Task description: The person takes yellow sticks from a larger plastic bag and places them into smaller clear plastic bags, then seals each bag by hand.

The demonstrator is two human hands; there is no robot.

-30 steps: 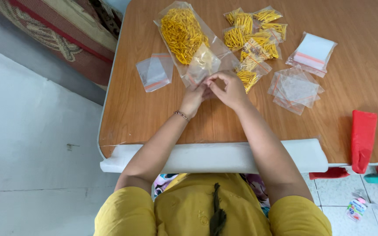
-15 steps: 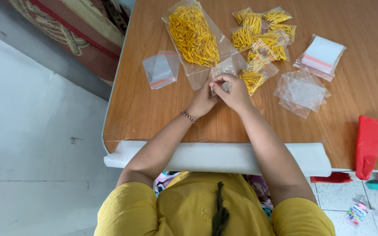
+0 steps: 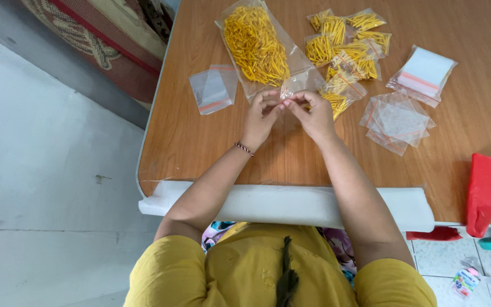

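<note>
Together our left hand (image 3: 261,116) and right hand (image 3: 313,113) pinch a small clear bag (image 3: 294,85) — fingertips closed on its edge, contents hard to see.

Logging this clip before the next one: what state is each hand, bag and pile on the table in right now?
left hand: pinching the small clear bag
right hand: pinching the same bag
small clear bag: held at both hands' fingertips
large bag of yellow sticks: lying flat, full
small filled bags: heaped together
empty bags: loose pile, flat
single empty bag: lying apart, flat
</note>
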